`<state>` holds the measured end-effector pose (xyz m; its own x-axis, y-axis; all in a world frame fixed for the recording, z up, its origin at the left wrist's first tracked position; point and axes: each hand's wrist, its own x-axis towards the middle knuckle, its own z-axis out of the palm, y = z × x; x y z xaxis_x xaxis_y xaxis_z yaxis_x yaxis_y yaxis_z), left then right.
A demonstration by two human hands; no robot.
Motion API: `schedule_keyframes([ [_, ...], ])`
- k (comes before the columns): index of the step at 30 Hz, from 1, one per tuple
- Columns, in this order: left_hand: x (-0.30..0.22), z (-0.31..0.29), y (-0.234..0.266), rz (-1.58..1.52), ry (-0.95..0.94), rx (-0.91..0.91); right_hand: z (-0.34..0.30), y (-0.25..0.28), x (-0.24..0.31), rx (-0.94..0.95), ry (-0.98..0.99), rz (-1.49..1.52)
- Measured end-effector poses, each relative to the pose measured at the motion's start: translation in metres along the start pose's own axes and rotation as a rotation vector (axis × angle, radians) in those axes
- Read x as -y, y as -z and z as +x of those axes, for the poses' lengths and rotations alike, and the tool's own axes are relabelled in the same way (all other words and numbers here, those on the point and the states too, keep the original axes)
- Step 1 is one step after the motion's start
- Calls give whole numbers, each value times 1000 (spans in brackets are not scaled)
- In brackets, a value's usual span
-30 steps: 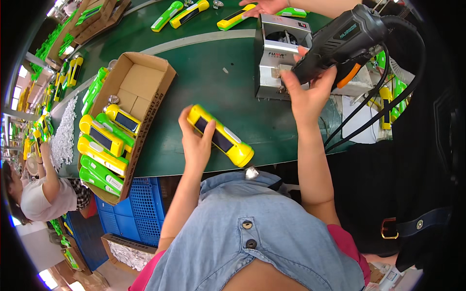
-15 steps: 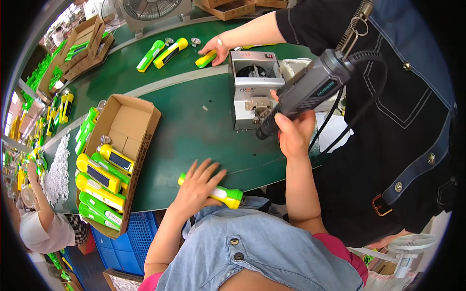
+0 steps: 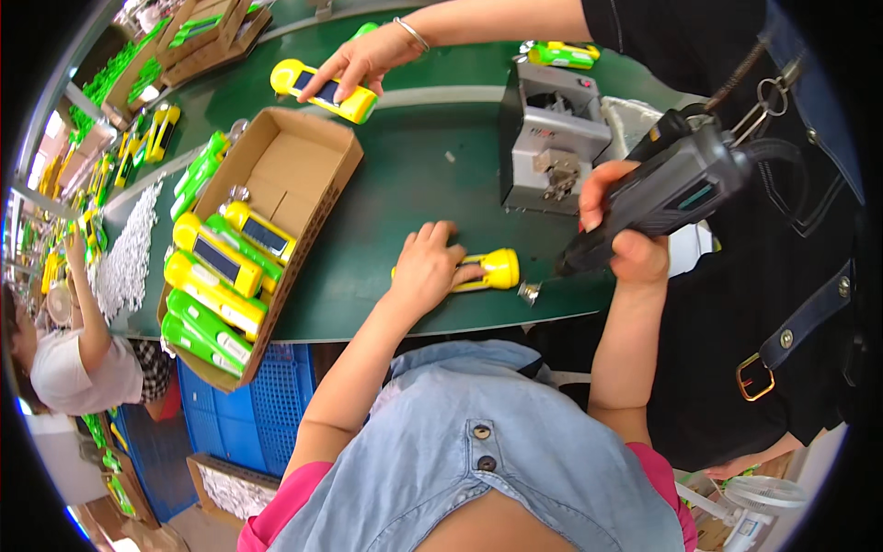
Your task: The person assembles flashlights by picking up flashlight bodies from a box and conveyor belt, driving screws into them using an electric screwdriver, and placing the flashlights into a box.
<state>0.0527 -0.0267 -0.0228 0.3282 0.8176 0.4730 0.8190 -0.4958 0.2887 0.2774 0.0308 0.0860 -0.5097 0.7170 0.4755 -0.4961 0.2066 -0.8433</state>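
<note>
Near the centre of the frame, a yellow torch (image 3: 499, 269) is held at the green worktop (image 3: 405, 166) by the left hand (image 3: 426, 273), fingers curled over it. At right, a dark power tool (image 3: 676, 193) is gripped by the right hand (image 3: 642, 261), apart from the left.

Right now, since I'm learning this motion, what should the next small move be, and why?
Probably ease the right hand leftward, bringing the black power tool nearer the yellow flashlight: the left hand holds that down at the green table, while the tool's tip stands apart, to the right of the flashlight's head.
</note>
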Motion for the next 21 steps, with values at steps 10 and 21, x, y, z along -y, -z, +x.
schedule_keyframes([
  [10, -19, -19, -17, -137, 30, -6, -8, -3, -13, -408, 70, -428],
  [21, -13, -26, -13, -110, 60, -153, -4, 10, -21, -491, 154, -402],
])
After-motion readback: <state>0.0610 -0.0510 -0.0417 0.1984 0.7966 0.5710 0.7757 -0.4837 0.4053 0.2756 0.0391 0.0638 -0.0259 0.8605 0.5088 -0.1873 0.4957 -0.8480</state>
